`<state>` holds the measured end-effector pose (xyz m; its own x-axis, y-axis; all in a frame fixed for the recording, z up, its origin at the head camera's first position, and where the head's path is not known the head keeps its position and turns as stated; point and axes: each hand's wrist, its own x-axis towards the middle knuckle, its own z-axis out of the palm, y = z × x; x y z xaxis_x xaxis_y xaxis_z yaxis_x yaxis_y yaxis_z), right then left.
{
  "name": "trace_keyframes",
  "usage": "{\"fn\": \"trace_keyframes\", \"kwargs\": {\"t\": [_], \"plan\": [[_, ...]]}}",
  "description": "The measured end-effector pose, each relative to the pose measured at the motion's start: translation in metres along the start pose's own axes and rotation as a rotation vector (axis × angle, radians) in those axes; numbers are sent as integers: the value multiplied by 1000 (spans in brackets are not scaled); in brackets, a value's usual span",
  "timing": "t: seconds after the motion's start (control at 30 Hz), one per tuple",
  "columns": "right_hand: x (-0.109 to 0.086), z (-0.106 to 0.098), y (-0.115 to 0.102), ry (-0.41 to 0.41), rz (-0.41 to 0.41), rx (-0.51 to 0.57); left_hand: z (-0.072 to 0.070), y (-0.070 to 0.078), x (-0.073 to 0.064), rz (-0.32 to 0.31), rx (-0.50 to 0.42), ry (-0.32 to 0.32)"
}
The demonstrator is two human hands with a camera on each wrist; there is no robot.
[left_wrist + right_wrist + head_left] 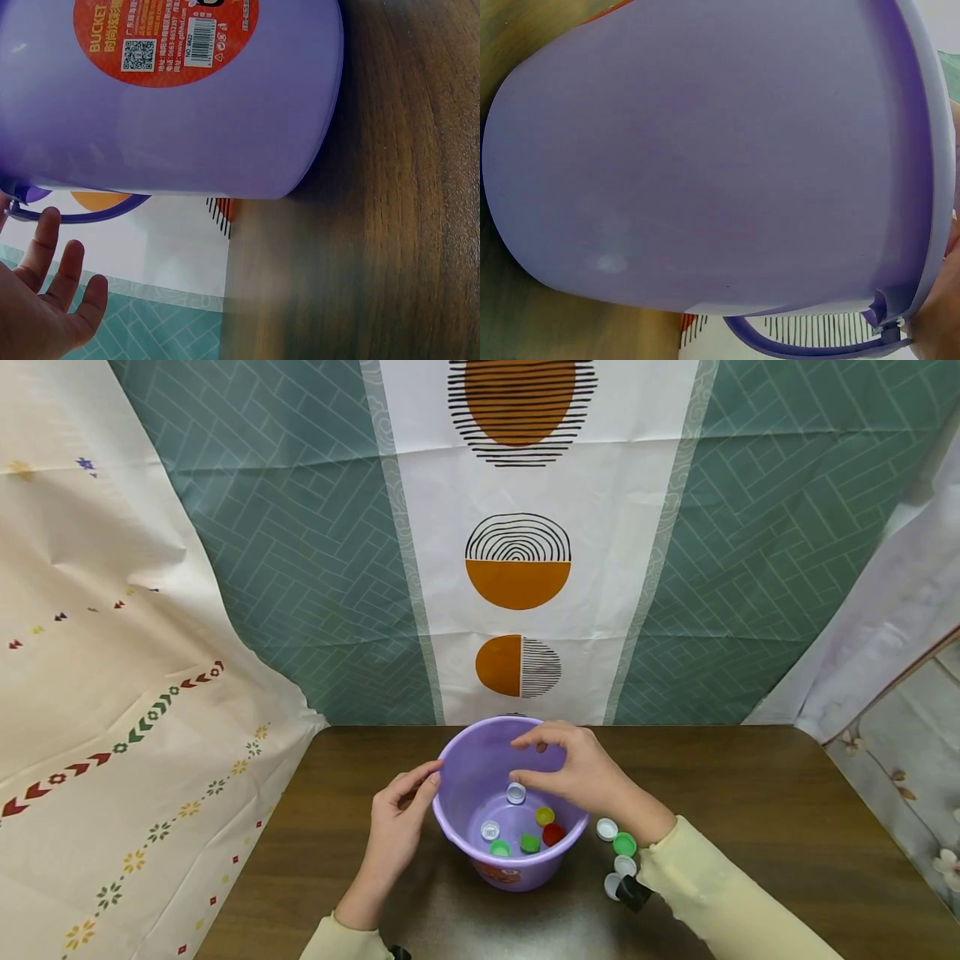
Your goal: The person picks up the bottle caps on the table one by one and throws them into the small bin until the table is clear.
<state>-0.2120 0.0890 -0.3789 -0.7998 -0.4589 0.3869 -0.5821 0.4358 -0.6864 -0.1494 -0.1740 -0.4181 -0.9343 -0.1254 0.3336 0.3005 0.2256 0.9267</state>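
Note:
A purple bucket [506, 872] stands upright on the table, with several bottle caps inside: a white cap [490, 831], a yellow cap [545, 816], a red cap [552, 834] and green caps [530, 843]. My right hand [573, 768] reaches over the bucket's right rim, thumb and fingers apart with nothing between them. Just below its thumb another white cap [516, 792] shows within the bucket. On the left, my left hand [397, 827] touches the rim with thumb and fingertips; its other fingers [61, 277] extend loosely near the bucket handle [82, 218].
Right of the bucket, beneath my right forearm, lie loose caps on the brown table [750, 827]: a white cap [607, 829], a green cap [624, 844] and more white ones. A patterned curtain [517, 610] hangs behind the table, with a cream cloth [150, 735] at the left.

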Motion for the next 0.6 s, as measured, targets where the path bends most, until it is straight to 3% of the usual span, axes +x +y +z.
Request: {"fn": "trace_keyframes", "kwargs": {"t": [0.6], "plan": [[-14, -14, 9, 67, 96, 55, 0, 1, 0, -5, 6, 6]]}}
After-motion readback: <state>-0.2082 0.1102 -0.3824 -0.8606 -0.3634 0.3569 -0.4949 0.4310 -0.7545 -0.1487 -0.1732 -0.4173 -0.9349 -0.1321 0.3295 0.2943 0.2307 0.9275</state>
